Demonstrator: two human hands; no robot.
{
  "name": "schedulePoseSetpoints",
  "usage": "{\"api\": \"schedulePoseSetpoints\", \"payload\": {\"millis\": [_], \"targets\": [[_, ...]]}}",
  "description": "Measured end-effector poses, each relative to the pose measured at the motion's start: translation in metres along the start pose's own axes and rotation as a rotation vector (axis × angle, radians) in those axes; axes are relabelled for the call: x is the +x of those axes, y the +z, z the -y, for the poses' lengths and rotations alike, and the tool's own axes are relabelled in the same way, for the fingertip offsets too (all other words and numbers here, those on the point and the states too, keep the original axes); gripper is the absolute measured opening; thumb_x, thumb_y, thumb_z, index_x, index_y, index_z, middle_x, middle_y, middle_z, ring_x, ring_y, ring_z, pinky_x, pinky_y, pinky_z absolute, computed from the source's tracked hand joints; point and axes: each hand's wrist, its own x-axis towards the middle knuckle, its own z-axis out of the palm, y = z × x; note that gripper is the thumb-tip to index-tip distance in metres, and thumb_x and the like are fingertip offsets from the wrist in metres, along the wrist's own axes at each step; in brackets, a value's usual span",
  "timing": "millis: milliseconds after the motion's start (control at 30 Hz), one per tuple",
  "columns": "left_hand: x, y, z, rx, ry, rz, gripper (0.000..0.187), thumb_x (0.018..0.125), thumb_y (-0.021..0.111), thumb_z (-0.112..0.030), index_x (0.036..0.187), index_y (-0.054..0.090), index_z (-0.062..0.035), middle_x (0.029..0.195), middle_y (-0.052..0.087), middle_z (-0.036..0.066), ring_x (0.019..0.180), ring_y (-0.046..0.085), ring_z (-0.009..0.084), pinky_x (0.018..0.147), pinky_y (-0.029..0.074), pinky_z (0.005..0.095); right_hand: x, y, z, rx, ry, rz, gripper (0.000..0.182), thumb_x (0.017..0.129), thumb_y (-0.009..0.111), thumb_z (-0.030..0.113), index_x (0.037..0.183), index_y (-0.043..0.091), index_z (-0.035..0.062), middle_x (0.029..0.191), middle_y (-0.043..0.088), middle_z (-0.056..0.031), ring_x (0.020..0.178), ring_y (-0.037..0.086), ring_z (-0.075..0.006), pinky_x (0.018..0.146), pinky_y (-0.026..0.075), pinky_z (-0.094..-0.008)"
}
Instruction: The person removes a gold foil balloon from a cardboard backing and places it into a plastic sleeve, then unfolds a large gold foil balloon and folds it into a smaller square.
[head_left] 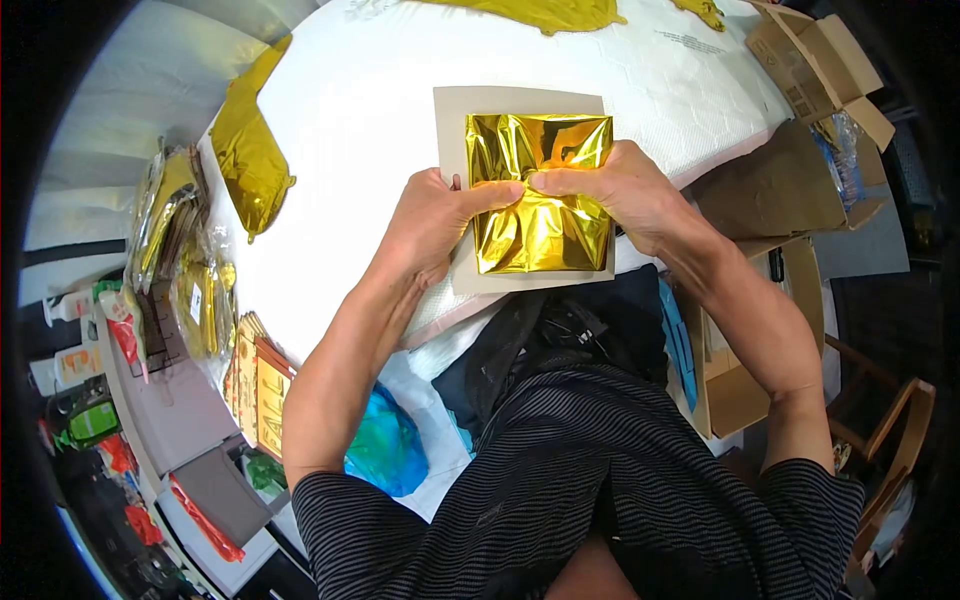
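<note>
A folded piece of shiny gold foil (542, 235) lies flat on a grey-beige cardboard sheet (452, 115), with the sheet's margins showing around it. My left hand (430, 215) grips the left side of both, its thumb pressed on the foil near the middle. From the right, my right hand (640, 195) holds the opposite edge the same way, and the two thumb tips nearly meet. The fingers of both hands are mostly hidden behind the cardboard. Creases and bright reflections run across the foil.
A white padded cover (340, 130) spreads over the table. Limp gold foil shapes lie at its left (250, 150) and far edges. Plastic-wrapped packets (165, 215) stand at left, beside a "FALL" sign (270, 400). Open cardboard boxes (770, 190) stand right; a blue bag (388, 440) sits below.
</note>
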Motion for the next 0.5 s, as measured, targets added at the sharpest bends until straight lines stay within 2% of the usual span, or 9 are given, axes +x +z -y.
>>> {"api": "schedulePoseSetpoints", "payload": {"millis": [167,200,267,333,400,433,500], "targets": [[0.003,-0.002,0.004,-0.060,0.019,-0.009,0.031,0.086,0.081,-0.003,0.111,0.069,0.0109,0.100,0.075,0.020,0.083,0.076,0.0216,0.072,0.064,0.0332,-0.004,-0.002,0.006,-0.065,0.018,0.017,0.051,0.086,0.084,0.025,0.117,0.067,-0.0115,0.100,0.076,-0.0171,0.082,0.076,-0.0182,0.073,0.063,-0.0295],[0.003,-0.002,0.005,-0.083,0.026,-0.012,0.030,0.087,0.080,-0.002,0.111,0.069,0.0106,0.100,0.075,0.019,0.083,0.076,0.0215,0.072,0.064,0.0334,-0.008,-0.001,0.010,-0.065,0.018,0.017,0.051,0.086,0.084,0.025,0.117,0.067,-0.0115,0.100,0.076,-0.0171,0.082,0.076,-0.0182,0.073,0.063,-0.0295],[0.001,0.000,0.004,-0.117,0.036,-0.027,0.030,0.087,0.080,-0.002,0.111,0.069,0.0106,0.101,0.075,0.019,0.083,0.076,0.0213,0.072,0.064,0.0333,-0.018,-0.001,0.021,-0.077,0.085,0.023,0.046,0.090,0.081,0.023,0.120,0.067,-0.0081,0.108,0.075,-0.0127,0.090,0.072,-0.0115,0.079,0.058,-0.0257],[0.000,0.001,0.004,-0.153,0.046,-0.042,0.029,0.088,0.079,-0.002,0.112,0.069,0.0107,0.101,0.075,0.019,0.083,0.075,0.0211,0.073,0.064,0.0332,-0.026,-0.008,0.023,-0.110,0.102,0.056,0.048,0.090,0.081,0.020,0.125,0.065,-0.0084,0.107,0.075,-0.0110,0.088,0.070,-0.0097,0.076,0.057,-0.0238],[0.000,0.000,0.005,-0.161,0.055,-0.044,0.029,0.088,0.079,-0.002,0.112,0.068,0.0110,0.102,0.075,0.019,0.083,0.075,0.0207,0.074,0.064,0.0334,-0.038,-0.010,0.018,-0.057,-0.085,0.006,0.057,0.091,0.079,0.019,0.135,0.058,-0.0096,0.107,0.074,-0.0108,0.087,0.069,-0.0098,0.075,0.056,-0.0237],[-0.001,0.001,0.005,-0.161,0.054,-0.044,0.029,0.088,0.079,-0.002,0.112,0.068,0.0110,0.102,0.075,0.019,0.083,0.075,0.0207,0.074,0.064,0.0334,-0.043,-0.010,0.016,-0.057,-0.084,0.006,0.057,0.091,0.079,0.019,0.135,0.058,-0.0096,0.107,0.074,-0.0108,0.087,0.069,-0.0098,0.075,0.056,-0.0237],[-0.002,0.004,0.005,-0.140,0.105,-0.061,0.030,0.089,0.079,-0.002,0.113,0.068,0.0113,0.102,0.075,0.019,0.084,0.075,0.0203,0.075,0.064,0.0329,-0.052,-0.011,0.012,-0.037,-0.148,-0.075,0.068,0.089,0.080,0.013,0.145,0.048,-0.0097,0.109,0.073,-0.0122,0.090,0.070,-0.0110,0.075,0.057,-0.0238]]}}
